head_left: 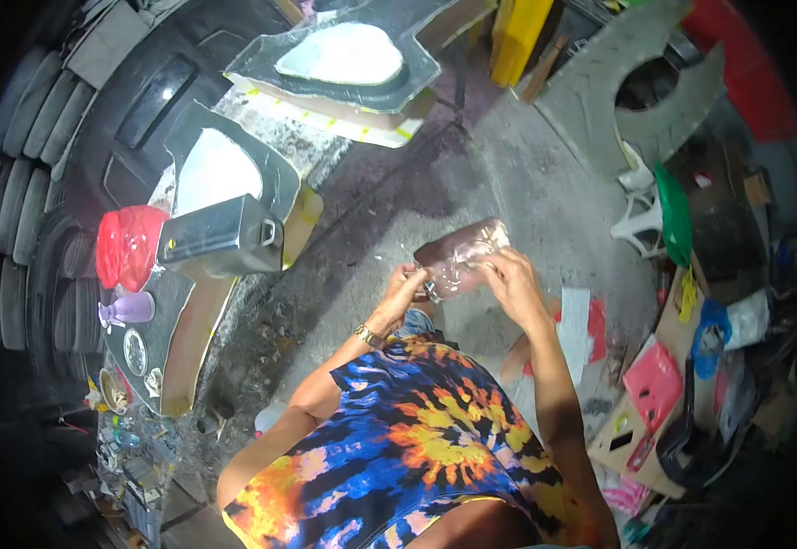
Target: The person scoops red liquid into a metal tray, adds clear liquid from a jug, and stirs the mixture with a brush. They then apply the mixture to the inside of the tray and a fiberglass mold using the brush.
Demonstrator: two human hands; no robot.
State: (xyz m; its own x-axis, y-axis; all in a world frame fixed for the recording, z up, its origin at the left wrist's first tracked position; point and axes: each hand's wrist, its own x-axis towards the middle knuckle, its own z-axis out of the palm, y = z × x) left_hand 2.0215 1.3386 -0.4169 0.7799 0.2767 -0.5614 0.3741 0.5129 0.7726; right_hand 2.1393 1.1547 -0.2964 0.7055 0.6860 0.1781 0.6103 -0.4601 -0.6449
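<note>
In front of my body, a flat, shiny pinkish-brown rectangular sheet [458,254] with pale streaks or glare is held up above the floor. My left hand [406,289], with a metal watch [369,336] on its wrist, is closed on the sheet's near left corner. My right hand [511,277] has its fingers pinched together at the sheet's right edge. Whether anything small sits between those fingertips I cannot make out.
To the left, a dark metal container [211,240], a red bag [129,245] and a lilac bottle [131,309] stand on a large moulded piece. Another moulded part [348,119] lies beyond. At right are a green-and-white stool [647,215] and a cluttered board [613,439] with a pink sheet [652,380].
</note>
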